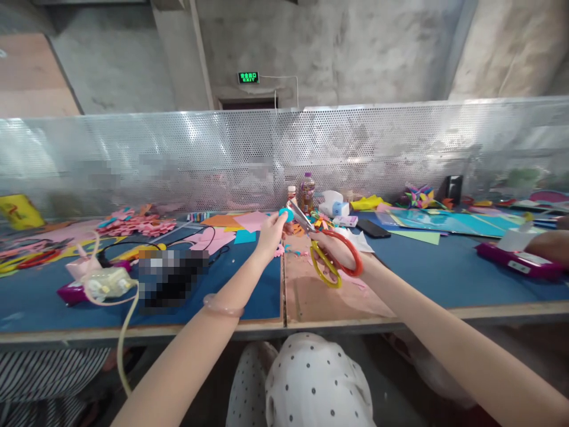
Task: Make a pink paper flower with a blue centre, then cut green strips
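My right hand (338,249) grips scissors (331,255) with a red and a yellow handle loop; the blades point up and left toward my left hand. My left hand (269,233) pinches a small turquoise paper piece (285,214) at its fingertips, right at the blade tips. Both hands hover above the blue table mat (249,279) and a bare brown board (311,296) strewn with paper scraps. A pink bangle (222,306) sits on my left forearm.
Coloured paper sheets (249,222) and pink cutouts (137,225) lie at the back left. A small bottle (306,193), a black phone (372,228), blue sheets (448,222) and a magenta box (520,261) sit right. A perforated metal screen (284,154) bounds the far edge.
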`<state>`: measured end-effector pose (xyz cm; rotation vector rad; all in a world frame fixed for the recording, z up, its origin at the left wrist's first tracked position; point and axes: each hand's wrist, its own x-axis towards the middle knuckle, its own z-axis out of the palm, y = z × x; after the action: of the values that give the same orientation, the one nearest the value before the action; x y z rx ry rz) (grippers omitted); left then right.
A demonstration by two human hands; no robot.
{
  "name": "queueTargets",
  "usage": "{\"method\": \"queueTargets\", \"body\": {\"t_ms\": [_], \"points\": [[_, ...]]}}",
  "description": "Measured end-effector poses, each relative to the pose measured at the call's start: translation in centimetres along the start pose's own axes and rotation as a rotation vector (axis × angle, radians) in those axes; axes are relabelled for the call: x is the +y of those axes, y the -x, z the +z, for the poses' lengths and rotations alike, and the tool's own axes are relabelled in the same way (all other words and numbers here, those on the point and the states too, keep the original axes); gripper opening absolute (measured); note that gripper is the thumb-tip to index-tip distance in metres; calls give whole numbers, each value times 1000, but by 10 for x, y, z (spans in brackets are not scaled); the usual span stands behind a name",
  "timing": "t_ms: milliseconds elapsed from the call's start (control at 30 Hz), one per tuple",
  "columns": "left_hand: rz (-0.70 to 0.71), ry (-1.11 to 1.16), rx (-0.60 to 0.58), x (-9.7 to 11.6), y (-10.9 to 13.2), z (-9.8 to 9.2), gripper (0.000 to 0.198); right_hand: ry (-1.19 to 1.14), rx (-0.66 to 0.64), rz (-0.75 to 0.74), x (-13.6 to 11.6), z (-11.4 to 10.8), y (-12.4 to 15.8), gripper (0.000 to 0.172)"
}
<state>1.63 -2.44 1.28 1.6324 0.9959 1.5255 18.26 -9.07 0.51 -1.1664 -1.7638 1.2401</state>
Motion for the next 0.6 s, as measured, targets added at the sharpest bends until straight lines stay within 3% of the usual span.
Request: {"method": "queueTargets", "body": {"t_ms": [133, 300, 533, 600], "points": [[-84, 42, -21, -4, 0, 9, 29, -36, -93, 106, -1, -13, -7, 53], [-101, 30, 2, -14, -7, 17, 32, -111, -12, 195, 10, -28, -19, 49], [-40, 46, -11, -36, -26, 21, 38, -75, -116, 147, 19, -55, -39, 53], [-25, 55, -11, -40, -29, 21, 38, -18, -93, 125, 21, -58, -45, 49]]}}
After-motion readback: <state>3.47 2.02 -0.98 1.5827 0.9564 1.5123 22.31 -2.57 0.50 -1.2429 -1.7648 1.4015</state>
